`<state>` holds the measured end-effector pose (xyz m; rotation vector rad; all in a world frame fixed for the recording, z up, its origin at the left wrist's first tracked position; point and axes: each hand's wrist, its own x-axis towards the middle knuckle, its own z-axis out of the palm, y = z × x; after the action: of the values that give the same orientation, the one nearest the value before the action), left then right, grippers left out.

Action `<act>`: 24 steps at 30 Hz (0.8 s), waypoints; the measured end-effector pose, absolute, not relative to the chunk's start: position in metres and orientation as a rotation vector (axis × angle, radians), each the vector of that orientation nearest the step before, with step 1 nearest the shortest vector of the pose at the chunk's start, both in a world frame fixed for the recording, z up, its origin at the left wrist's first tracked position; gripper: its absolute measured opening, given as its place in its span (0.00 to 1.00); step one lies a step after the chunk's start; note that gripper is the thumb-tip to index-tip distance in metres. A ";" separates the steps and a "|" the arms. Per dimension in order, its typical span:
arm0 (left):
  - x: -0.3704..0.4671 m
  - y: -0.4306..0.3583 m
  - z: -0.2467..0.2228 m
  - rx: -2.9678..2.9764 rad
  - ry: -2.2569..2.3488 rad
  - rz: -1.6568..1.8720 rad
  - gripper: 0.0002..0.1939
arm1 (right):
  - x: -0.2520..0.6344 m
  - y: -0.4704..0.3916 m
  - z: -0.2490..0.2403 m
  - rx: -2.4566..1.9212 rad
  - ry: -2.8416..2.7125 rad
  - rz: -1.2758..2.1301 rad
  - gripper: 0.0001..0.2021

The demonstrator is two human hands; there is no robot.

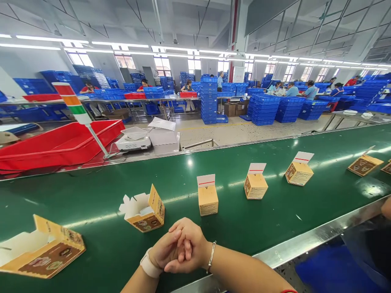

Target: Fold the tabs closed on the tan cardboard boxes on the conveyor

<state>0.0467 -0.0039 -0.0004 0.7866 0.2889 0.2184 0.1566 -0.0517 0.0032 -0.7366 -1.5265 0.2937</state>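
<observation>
Both forearms reach in from the bottom edge, the left from the lower left and the right from the lower right, and the hands meet over the near side of the green belt [244,232]. The left hand [165,249], with a pale band [150,263] round its wrist, angles up and to the right into the clasp. The right hand [195,240] comes across from the other side, knuckles up, wrist bent and fingers curled in against the left; a silver bracelet [211,257] circles its wrist. The two hands are pressed together; the left one's fingers are partly hidden, so I cannot tell how tightly they are bent, or whether anything lies between the palms. The boxes stand on the belt in a spaced row, apart from the hands. Nearest on the left is an open box [146,219] with its flaps up and white inside; a larger-looking open box [51,258] sits at the far left. Just beyond the knuckles stands a box with a raised white flap [208,201], red stripe across it, and two similar boxes [255,189] [299,173] follow to the right.
</observation>
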 end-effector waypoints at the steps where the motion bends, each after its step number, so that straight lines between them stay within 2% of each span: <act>1: 0.047 -0.004 0.000 0.797 0.315 0.236 0.24 | 0.156 -0.051 0.002 -0.771 -1.537 0.276 0.25; 8: 0.044 -0.003 -0.001 0.862 0.473 0.395 0.21 | 0.155 -0.050 0.004 -0.859 -1.583 0.088 0.12; 16: 0.049 -0.013 0.018 0.913 0.374 0.384 0.22 | 0.157 -0.059 0.015 -0.823 -1.605 0.023 0.06; 24: 0.051 -0.011 0.020 0.921 0.384 0.414 0.20 | 0.157 -0.058 0.018 -0.837 -1.560 -0.042 0.05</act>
<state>0.0515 -0.0115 0.0196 0.9206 0.3839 0.4141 0.1573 -0.0578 0.0181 -0.8367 -1.5596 -0.0418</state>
